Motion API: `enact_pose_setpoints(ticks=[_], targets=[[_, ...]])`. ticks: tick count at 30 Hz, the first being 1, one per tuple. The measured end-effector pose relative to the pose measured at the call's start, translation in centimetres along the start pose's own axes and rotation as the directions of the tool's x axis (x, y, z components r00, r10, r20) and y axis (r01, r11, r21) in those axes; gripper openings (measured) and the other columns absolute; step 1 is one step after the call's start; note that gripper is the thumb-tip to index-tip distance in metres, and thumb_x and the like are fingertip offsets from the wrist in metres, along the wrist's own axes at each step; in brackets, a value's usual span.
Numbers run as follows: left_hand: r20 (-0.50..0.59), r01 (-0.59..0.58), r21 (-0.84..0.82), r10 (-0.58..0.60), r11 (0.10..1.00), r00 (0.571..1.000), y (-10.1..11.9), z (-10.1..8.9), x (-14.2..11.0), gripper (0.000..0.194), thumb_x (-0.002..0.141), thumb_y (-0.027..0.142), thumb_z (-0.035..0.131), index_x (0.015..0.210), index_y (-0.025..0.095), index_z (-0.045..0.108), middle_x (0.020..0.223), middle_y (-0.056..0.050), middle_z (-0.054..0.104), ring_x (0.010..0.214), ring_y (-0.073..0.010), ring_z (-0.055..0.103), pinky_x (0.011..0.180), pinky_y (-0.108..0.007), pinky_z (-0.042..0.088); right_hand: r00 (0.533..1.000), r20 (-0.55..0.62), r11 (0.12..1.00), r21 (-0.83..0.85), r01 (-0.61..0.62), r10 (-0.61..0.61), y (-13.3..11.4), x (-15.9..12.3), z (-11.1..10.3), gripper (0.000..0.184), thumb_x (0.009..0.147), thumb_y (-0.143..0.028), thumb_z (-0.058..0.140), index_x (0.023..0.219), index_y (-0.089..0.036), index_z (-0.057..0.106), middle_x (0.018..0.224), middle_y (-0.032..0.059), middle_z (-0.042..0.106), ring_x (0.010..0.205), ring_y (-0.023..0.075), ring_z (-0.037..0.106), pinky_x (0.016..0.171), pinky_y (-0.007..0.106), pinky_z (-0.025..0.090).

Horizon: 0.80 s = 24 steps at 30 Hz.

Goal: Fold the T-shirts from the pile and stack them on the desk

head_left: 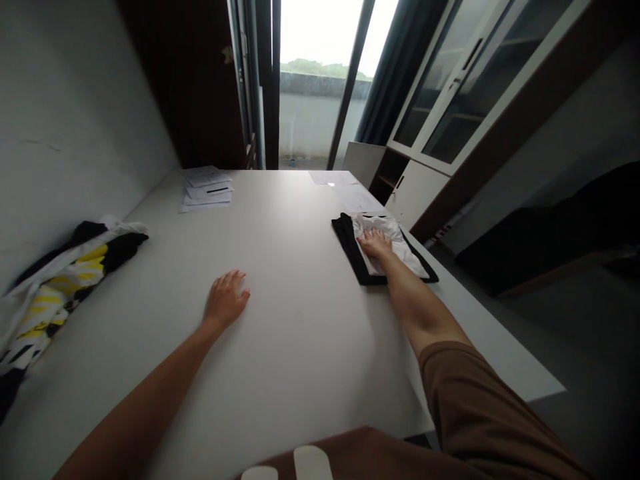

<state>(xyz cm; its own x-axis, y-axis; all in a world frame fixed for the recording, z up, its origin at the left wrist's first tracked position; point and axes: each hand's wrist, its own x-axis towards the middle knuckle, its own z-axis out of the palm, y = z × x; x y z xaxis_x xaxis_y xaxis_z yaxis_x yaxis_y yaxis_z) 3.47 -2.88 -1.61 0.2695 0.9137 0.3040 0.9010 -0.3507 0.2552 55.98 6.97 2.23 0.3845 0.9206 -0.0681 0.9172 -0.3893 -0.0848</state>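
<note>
Right hand (376,244) — flat (on cloth (406,253))

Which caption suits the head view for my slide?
Right hand on folded clothes, left hand on the white table, crumpled clothes at left.

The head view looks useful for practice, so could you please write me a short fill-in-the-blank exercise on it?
1. The top cloth under the right hand is ____.
2. The lower cloth is ____.
3. The left hand lies directly on the ____.
4. The bundle beside the wall shows black, white and ____.

Missing words: white; black; table; yellow.
</note>
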Motion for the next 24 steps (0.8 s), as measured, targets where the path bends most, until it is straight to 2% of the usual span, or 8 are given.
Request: enact_pose_setpoints(ticks=[2, 5, 9, 14, 16, 19, 22, 24], targets=[[0.006, 0.012, 0.006, -0.012, 1.0, 1.0, 0.1, 0.0, 0.0, 0.044, 0.093, 0.032, 0.052, 0.135, 0.021, 0.06, 0.147, -0.012, 0.057, 0.137, -0.029, 0.049, 0.12, -0.048, 0.033, 0.999, -0.037, 1.0, 0.002, 0.006, -0.006, 0.0, 0.4, -0.5, 0.065, 0.102, -0.059, 0.033, 0.155, -0.022, 0.045, 0.165, 0.0178, 0.03, 0.15, 0.0368, 0.027, 0.118, 0.061, 0.023], [0.026, 0.033, 0.001, -0.033, 0.999, 0.999, 0.5, -0.4, -0.3, 0.044, 0.093, 0.032, 0.053, 0.135, 0.021, 0.061, 0.148, -0.012, 0.057, 0.138, -0.0285, 0.048, 0.122, -0.048, 0.031, 0.974, -0.224, 1.0, 0.001, 0.031, -0.03, 0.4, 0.5, -0.3, 0.06, 0.105, -0.051, 0.032, 0.155, -0.021, 0.044, 0.163, 0.0209, 0.033, 0.149, 0.0347, 0.029, 0.116, 0.059, 0.026], [0.055, 0.068, -0.023, -0.067, 0.997, 0.996, 1.1, -0.9, -0.5, 0.047, 0.092, 0.032, 0.056, 0.136, 0.018, 0.062, 0.15, -0.013, 0.054, 0.141, -0.028, 0.045, 0.123, -0.046, 0.028, 0.989, -0.134, 0.998, -0.032, 0.059, -0.062, 1.4, 1.4, 2.1, 0.059, 0.104, -0.047, 0.039, 0.153, -0.016, 0.048, 0.159, 0.029, 0.036, 0.147, 0.0402, 0.032, 0.111, 0.062, 0.028], [0.07, 0.105, -0.028, -0.103, 0.994, 0.992, -0.1, -1.1, 0.2, 0.05, 0.092, 0.035, 0.057, 0.139, 0.018, 0.061, 0.153, -0.011, 0.052, 0.141, -0.0254, 0.044, 0.123, -0.041, 0.029, 0.951, -0.244, 0.981, -0.08, 0.176, -0.19, -0.5, 1.4, 4.8, 0.062, 0.106, -0.053, 0.029, 0.148, -0.015, 0.054, 0.158, 0.0237, 0.04, 0.147, 0.0372, 0.034, 0.113, 0.057, 0.028], [0.048, 0.149, -0.005, -0.149, 0.989, 0.988, -2.1, -1.8, 0.5, 0.05, 0.091, 0.033, 0.057, 0.138, 0.017, 0.062, 0.153, -0.013, 0.051, 0.142, -0.0271, 0.044, 0.123, -0.043, 0.028, 0.914, -0.266, 0.952, -0.106, 0.288, -0.306, -2.6, -0.4, 5.4, 0.059, 0.106, -0.052, 0.031, 0.145, -0.016, 0.056, 0.157, 0.022, 0.043, 0.145, 0.0347, 0.036, 0.113, 0.055, 0.029], [-0.033, 0.23, 0.07, -0.228, 0.971, 0.973, -7.4, -4.1, 0.5, 0.045, 0.089, 0.027, 0.057, 0.133, 0.016, 0.065, 0.153, -0.016, 0.05, 0.145, -0.0324, 0.037, 0.124, -0.052, 0.02, 0.823, -0.292, 0.873, -0.149, 0.464, -0.487, -6.6, -3.8, 6.2, 0.049, 0.105, -0.048, 0.036, 0.136, -0.021, 0.062, 0.154, 0.0188, 0.047, 0.145, 0.0324, 0.037, 0.115, 0.054, 0.025], [-0.141, 0.305, 0.119, -0.288, 0.945, 0.947, -14.3, -8.3, -1.1, 0.043, 0.086, 0.02, 0.059, 0.128, 0.013, 0.064, 0.155, -0.018, 0.046, 0.148, -0.0357, 0.029, 0.125, -0.055, 0.012, 0.755, -0.312, 0.812, -0.115, 0.572, -0.577, -10.8, -6.7, 6.7, 0.045, 0.106, -0.043, 0.034, 0.132, -0.02, 0.063, 0.145, 0.0167, 0.057, 0.137, 0.0295, 0.047, 0.116, 0.052, 0.025], [-0.278, 0.425, 0.154, -0.373, 0.892, 0.885, -18.4, -11.5, -2.7, 0.047, 0.083, 0.016, 0.06, 0.13, 0.012, 0.058, 0.156, -0.018, 0.042, 0.147, -0.0361, 0.027, 0.124, -0.056, 0.014, 0.705, -0.317, 0.761, -0.098, 0.641, -0.635, -13.3, -8.0, 6.8, 0.044, 0.106, -0.041, 0.034, 0.131, -0.019, 0.063, 0.142, 0.0153, 0.059, 0.131, 0.0286, 0.052, 0.117, 0.05, 0.025]])
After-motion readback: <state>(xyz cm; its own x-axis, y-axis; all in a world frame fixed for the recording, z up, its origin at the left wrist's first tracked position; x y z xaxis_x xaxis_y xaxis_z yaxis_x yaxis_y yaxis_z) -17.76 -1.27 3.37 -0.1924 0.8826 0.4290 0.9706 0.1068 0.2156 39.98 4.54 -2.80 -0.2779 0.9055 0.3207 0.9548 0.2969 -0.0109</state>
